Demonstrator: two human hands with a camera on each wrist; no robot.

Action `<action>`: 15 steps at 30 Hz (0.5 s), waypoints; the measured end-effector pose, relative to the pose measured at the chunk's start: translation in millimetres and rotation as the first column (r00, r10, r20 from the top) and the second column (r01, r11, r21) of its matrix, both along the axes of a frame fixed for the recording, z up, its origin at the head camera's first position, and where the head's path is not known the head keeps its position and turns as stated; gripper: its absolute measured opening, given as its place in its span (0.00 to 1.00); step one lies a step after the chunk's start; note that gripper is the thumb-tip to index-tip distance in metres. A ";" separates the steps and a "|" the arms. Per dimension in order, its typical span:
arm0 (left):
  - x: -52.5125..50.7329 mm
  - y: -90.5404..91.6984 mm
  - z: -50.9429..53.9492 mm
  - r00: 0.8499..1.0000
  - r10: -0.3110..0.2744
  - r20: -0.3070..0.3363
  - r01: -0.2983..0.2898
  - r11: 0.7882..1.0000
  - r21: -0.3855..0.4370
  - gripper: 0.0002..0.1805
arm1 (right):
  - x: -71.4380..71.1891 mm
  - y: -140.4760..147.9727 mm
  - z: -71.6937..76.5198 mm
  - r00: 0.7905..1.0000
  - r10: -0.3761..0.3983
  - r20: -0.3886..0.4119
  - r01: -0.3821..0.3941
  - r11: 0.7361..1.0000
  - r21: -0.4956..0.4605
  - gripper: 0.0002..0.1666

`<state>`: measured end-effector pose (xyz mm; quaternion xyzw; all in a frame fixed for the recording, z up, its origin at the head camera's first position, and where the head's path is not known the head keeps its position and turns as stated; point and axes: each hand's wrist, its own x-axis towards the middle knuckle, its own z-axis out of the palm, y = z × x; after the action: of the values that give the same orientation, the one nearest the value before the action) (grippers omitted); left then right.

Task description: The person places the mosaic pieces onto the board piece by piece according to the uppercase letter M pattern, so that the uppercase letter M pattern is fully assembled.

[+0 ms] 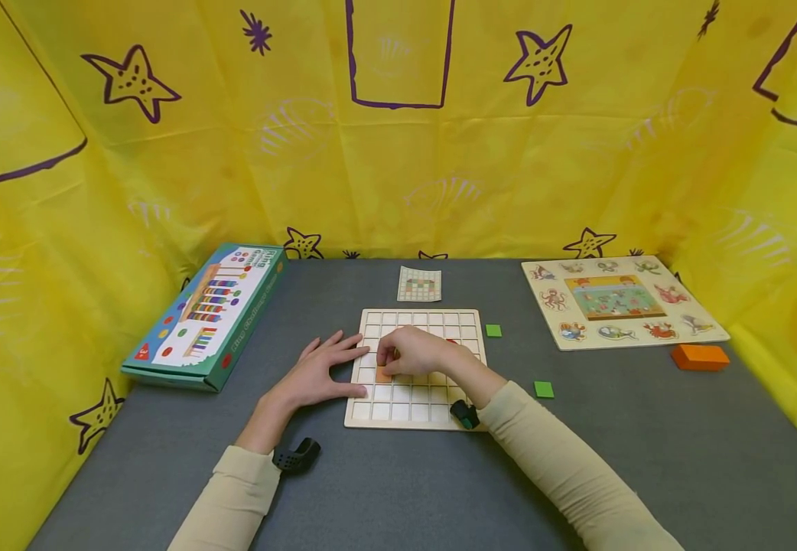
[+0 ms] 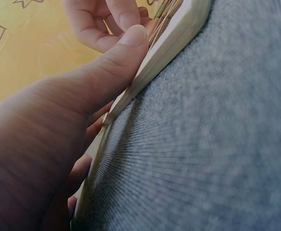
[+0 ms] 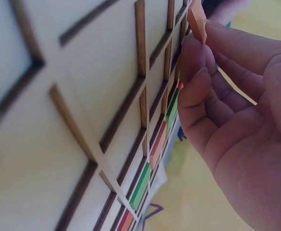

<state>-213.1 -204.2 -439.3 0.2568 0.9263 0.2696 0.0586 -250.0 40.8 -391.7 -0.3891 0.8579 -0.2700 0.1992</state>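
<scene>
A wooden grid board [image 1: 398, 427] lies in front of me. My right hand [image 1: 421, 352] reaches across it and pinches an orange square tile [image 1: 383, 376] over the left part of the grid. Thumb and fingertips hold that tile [image 3: 197, 21] by its edge in the right wrist view. My left hand [image 1: 316, 373] rests at the board's left side, fingers spread and thumb against the rim. Green tiles [image 3: 140, 186] and red or orange ones sit in the far cells, mostly hidden by my right hand in the head view.
Two loose green tiles [image 1: 493, 330] lie right of the board. Behind it is a small pattern card [image 1: 420, 284]. A game box [image 1: 209, 317] stands at left; a sea-animal puzzle board [image 1: 550, 325] and an orange block [image 1: 700, 357] are at right.
</scene>
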 end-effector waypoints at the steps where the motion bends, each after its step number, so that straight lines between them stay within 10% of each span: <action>1: 0.1 0.0 0.2 1.000 0.001 0.001 -0.001 1.000 0.000 0.46 | -0.2 0.5 0.5 1.000 0.001 -0.002 -0.001 1.000 -0.004 0.02; 15: 0.8 -0.1 1.8 1.000 0.001 0.008 -0.001 1.000 -0.007 0.47 | -3.0 25.3 10.2 0.999 -0.010 0.045 0.015 0.995 -0.096 0.07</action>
<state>-212.3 -204.3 -437.5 0.2549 0.9271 0.2674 0.0629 -253.0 66.1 -381.5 -0.3868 0.8417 -0.3210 0.1973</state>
